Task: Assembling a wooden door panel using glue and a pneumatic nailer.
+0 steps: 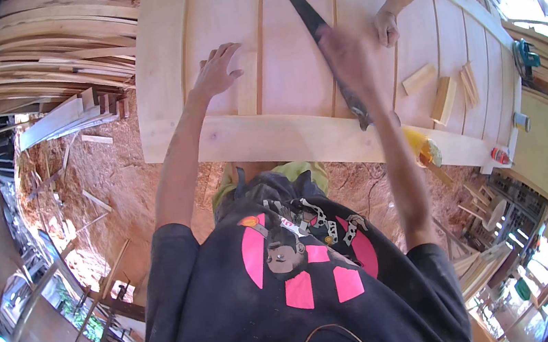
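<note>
A large pale wooden door panel [297,137] with thin raised slats lies flat in front of me. My left hand [219,71] rests flat on it near its left side, fingers spread, holding nothing. My right hand [345,51], blurred by motion, is closed around a long dark hand saw [299,3]. The saw lies diagonally over the panel, its pointed tip toward the far edge. Another person's hand [386,26], on an arm with a green sleeve, presses on the panel just right of the saw.
Small wood offcuts [444,99] lie on the panel's right part. A yellow-headed tool [423,150] and a small red object [500,155] sit at its near right edge. Stacked planks [50,48] lie to the left on the sawdust-covered floor [116,185]. A teal power tool [525,55] rests far right.
</note>
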Motion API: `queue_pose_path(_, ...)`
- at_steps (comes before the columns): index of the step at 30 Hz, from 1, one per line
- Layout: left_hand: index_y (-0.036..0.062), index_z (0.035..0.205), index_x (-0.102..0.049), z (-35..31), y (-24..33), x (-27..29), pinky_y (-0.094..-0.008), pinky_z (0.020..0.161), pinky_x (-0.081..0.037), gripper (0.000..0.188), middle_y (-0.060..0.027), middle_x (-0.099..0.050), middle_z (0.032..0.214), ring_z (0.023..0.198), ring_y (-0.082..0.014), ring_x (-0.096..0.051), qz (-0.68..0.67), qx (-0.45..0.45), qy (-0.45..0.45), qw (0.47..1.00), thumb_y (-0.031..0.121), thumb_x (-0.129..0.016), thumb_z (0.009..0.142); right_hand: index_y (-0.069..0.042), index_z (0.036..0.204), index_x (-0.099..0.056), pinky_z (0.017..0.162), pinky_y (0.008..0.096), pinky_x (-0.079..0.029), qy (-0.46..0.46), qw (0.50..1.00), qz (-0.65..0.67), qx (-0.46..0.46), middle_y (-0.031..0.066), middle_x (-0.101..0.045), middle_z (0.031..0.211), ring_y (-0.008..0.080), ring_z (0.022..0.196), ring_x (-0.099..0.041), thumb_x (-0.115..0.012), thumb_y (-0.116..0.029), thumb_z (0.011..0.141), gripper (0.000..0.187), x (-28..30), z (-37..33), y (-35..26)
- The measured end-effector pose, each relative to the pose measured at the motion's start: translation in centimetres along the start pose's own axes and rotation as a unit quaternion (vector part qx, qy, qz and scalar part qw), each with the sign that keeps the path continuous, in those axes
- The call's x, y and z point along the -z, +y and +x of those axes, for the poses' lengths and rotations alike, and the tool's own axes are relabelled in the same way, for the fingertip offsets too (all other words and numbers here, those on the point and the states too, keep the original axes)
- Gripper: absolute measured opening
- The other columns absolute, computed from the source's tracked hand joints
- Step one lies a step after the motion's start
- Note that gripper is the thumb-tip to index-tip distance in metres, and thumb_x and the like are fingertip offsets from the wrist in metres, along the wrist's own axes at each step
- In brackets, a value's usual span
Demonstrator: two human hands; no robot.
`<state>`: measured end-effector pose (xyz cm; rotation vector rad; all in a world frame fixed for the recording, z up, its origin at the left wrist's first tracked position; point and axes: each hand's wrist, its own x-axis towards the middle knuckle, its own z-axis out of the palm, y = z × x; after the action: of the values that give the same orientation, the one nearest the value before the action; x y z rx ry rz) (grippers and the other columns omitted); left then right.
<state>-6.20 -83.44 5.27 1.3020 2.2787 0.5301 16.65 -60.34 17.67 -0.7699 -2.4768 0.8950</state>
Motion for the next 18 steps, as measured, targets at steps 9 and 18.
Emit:
queue_pose_path(9, 0.0234, 0.148, -0.049, 0.6, -0.1, -2.3, -0.0611, 0.108, -0.039, 0.071, 0.0006, -0.046, 0.152, 0.138, -0.0308, -0.043, 0.008, -0.006, -0.032, 0.999, 0.019, -0.08, 0.084, -0.005, 0.129, -0.069, 0.085, 0.0398, -0.058, -0.061, 0.977, 0.121, -0.164, 0.0183, -0.072, 0.109, 0.0293, 0.095, -0.072, -0.076, -0.013, 0.087, 0.044, -15.5, -9.3, 0.8)
queue_pose_path(18, 0.0231, 0.144, -0.054, 0.1, 0.2, -2.7, -0.0591, 0.102, -0.039, 0.065, 0.0008, -0.049, 0.149, 0.135, -0.0299, -0.046, -0.031, 0.005, -0.007, 0.999, 0.013, -0.079, 0.085, -0.002, 0.123, -0.071, 0.083, 0.0439, -0.057, -0.123, 0.992, 0.041, 0.004, 0.0177, -0.07, 0.107, 0.0332, 0.093, -0.07, -0.076, -0.012, 0.083, 0.042, -19.1, -1.1, 2.6)
